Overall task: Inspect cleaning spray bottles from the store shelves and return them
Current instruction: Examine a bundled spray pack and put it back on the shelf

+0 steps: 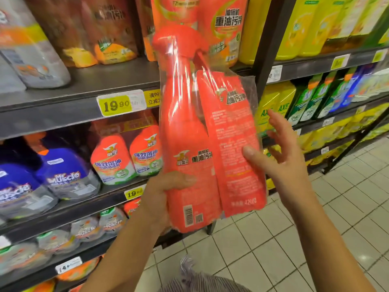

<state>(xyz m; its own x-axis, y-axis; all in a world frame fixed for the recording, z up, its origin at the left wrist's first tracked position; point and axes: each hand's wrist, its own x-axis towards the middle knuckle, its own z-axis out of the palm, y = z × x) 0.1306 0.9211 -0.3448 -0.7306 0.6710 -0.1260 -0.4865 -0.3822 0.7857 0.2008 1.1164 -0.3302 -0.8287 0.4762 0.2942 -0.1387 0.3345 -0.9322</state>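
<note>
Centre frame, the wrapped spray bottle pack [189,123] is gripped low by the left hand [162,194] and touched by the thumb of the wide-spread right hand [284,157].

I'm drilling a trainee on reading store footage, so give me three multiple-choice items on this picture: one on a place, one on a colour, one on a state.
1. Where does the left hand grip the wrapped pack?
A. at the spray head
B. at its lower end
C. at its top edge

2. What colour is the spray bottle in the pack?
A. red-orange
B. blue
C. green

3. How do the right hand's fingers lie?
A. curled in a fist
B. spread and straight
C. wrapped round the trigger

Answers:
1 B: its thumb and fingers wrap the pack's base.
2 A: body and spray head are both red-orange.
3 B: the fingers fan out beside the pack, and only the thumb touches it.
</note>
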